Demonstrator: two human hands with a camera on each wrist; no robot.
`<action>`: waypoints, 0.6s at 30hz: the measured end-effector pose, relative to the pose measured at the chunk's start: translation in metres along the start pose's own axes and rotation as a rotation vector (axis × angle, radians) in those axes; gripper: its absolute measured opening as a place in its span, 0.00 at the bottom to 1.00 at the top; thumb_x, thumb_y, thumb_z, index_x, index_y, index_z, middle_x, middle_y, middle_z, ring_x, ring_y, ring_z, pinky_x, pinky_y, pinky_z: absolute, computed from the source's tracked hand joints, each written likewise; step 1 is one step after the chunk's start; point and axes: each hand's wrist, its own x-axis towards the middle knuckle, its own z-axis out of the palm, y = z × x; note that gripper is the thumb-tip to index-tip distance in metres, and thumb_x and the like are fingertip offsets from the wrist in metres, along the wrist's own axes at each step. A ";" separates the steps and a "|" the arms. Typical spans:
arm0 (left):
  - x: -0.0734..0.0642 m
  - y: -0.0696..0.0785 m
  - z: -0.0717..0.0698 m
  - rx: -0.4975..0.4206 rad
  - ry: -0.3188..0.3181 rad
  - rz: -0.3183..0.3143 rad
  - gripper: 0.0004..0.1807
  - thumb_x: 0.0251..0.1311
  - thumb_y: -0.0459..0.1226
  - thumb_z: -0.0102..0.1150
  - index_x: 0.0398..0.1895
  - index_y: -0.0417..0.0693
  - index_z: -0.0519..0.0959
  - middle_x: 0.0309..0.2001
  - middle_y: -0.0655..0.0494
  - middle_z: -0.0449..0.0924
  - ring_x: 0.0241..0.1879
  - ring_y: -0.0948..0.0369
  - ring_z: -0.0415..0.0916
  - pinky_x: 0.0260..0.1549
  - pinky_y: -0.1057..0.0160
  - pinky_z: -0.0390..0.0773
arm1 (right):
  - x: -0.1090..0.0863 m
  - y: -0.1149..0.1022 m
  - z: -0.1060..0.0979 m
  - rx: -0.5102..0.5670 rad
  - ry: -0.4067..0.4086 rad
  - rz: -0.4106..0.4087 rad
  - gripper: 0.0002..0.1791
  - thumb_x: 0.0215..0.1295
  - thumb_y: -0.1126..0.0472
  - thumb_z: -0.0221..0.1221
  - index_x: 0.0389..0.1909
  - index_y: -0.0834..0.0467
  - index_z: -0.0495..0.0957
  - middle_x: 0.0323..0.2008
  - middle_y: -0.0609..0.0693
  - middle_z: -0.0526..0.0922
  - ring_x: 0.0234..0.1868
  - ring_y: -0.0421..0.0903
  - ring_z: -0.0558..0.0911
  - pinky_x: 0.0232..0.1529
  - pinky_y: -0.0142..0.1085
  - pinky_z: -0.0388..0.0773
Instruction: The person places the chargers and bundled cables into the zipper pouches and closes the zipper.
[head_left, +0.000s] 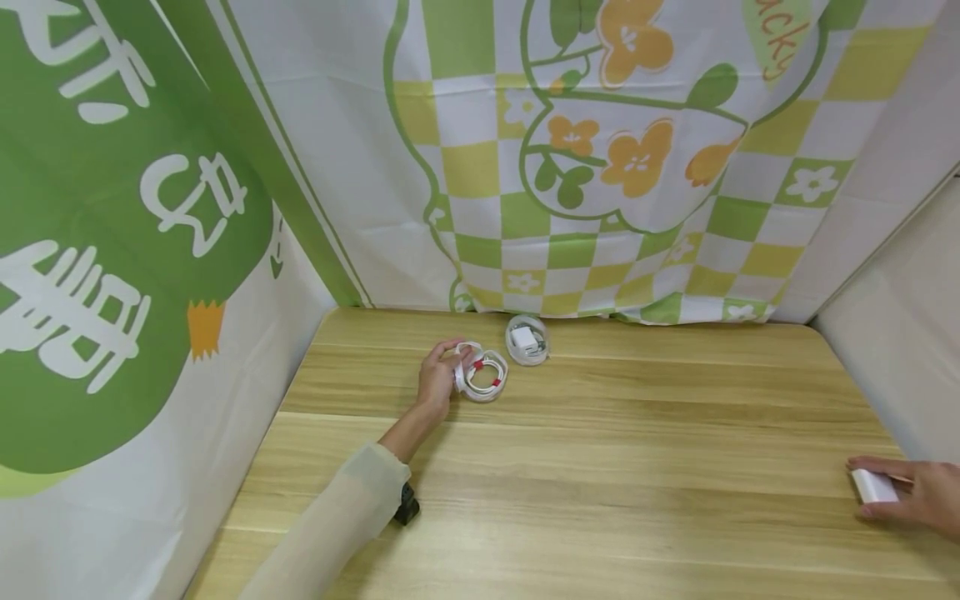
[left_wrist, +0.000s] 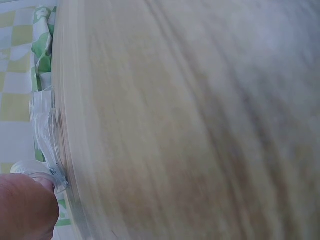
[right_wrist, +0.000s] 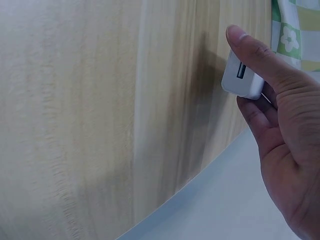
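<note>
My left hand (head_left: 438, 379) grips the left side of a coiled white cable (head_left: 491, 392) with red ties, near the back of the table. Clear, glossy plastic shows around the coil. In the left wrist view the hand (left_wrist: 27, 207) sits at the lower left corner, its fingertips at a clear ring (left_wrist: 32, 169). At the table's right side my right hand (head_left: 930, 496) pinches a white USB charger (head_left: 876, 487) between thumb and fingers. The right wrist view shows the charger's USB port facing the camera, the charger (right_wrist: 242, 75) held close over the table's edge.
Just right of the coiled cable, another clear round coil (head_left: 527, 358) with a white plug block (head_left: 524, 339) lies by the patterned curtain (head_left: 585, 250). The wooden table (head_left: 637, 467) has rounded back corners. A green and white cloth (head_left: 97, 250) hangs at the left.
</note>
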 end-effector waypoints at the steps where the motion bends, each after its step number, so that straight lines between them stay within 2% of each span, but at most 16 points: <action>1: 0.000 0.000 0.000 -0.001 -0.001 -0.001 0.21 0.80 0.29 0.46 0.70 0.28 0.71 0.66 0.30 0.77 0.66 0.43 0.78 0.63 0.61 0.80 | 0.002 -0.001 -0.001 -0.033 0.002 -0.014 0.44 0.25 0.51 0.87 0.47 0.14 0.81 0.38 0.70 0.88 0.26 0.24 0.68 0.24 0.22 0.69; 4: 0.000 0.000 0.001 -0.007 -0.003 0.000 0.21 0.80 0.29 0.46 0.70 0.28 0.70 0.66 0.29 0.77 0.66 0.43 0.78 0.64 0.61 0.80 | 0.007 0.000 -0.002 -0.043 0.006 -0.049 0.45 0.24 0.49 0.87 0.49 0.13 0.80 0.41 0.48 0.93 0.27 0.23 0.70 0.24 0.23 0.71; 6: 0.000 0.000 0.001 -0.011 -0.002 0.000 0.21 0.80 0.29 0.46 0.70 0.28 0.70 0.66 0.29 0.77 0.67 0.43 0.77 0.63 0.61 0.80 | 0.012 0.000 -0.002 -0.035 0.017 -0.087 0.44 0.24 0.48 0.87 0.49 0.16 0.82 0.41 0.32 0.89 0.28 0.23 0.71 0.24 0.22 0.71; 8: 0.000 0.000 0.000 -0.011 -0.001 0.000 0.21 0.80 0.29 0.46 0.70 0.28 0.70 0.66 0.29 0.77 0.67 0.42 0.77 0.62 0.62 0.81 | 0.016 0.000 -0.001 -0.031 0.018 -0.117 0.44 0.24 0.47 0.87 0.49 0.15 0.81 0.41 0.30 0.88 0.29 0.22 0.70 0.24 0.23 0.71; 10: -0.001 0.000 0.000 -0.014 0.000 -0.001 0.21 0.80 0.29 0.47 0.71 0.28 0.70 0.66 0.30 0.77 0.67 0.42 0.77 0.61 0.62 0.82 | 0.019 -0.003 0.001 -0.025 0.011 -0.142 0.46 0.25 0.47 0.87 0.51 0.13 0.79 0.39 0.44 0.93 0.25 0.24 0.67 0.21 0.25 0.68; 12: -0.001 0.000 0.001 -0.019 -0.001 0.000 0.21 0.79 0.28 0.47 0.70 0.27 0.70 0.66 0.29 0.76 0.67 0.41 0.77 0.61 0.62 0.82 | 0.021 -0.005 0.002 -0.028 -0.007 -0.157 0.47 0.29 0.46 0.86 0.53 0.12 0.76 0.38 0.61 0.92 0.21 0.25 0.63 0.19 0.27 0.65; 13: -0.001 0.001 0.001 -0.020 -0.002 0.001 0.21 0.79 0.28 0.47 0.70 0.27 0.70 0.66 0.29 0.76 0.67 0.41 0.76 0.62 0.61 0.82 | 0.023 -0.007 0.002 -0.030 -0.015 -0.163 0.47 0.30 0.47 0.86 0.54 0.12 0.75 0.38 0.66 0.90 0.21 0.26 0.62 0.18 0.27 0.64; 15: 0.000 0.000 0.001 -0.030 -0.005 0.004 0.21 0.79 0.28 0.46 0.70 0.26 0.70 0.66 0.28 0.75 0.67 0.41 0.76 0.64 0.59 0.81 | 0.025 -0.009 0.002 -0.040 -0.028 -0.173 0.47 0.31 0.47 0.85 0.55 0.12 0.74 0.39 0.69 0.89 0.21 0.26 0.61 0.18 0.27 0.63; 18: -0.001 0.001 0.000 -0.037 -0.012 0.004 0.21 0.79 0.27 0.45 0.70 0.26 0.69 0.67 0.27 0.74 0.68 0.41 0.75 0.66 0.58 0.78 | 0.032 -0.011 0.002 -0.064 -0.024 -0.205 0.43 0.30 0.47 0.86 0.54 0.19 0.81 0.38 0.67 0.90 0.24 0.26 0.65 0.20 0.28 0.65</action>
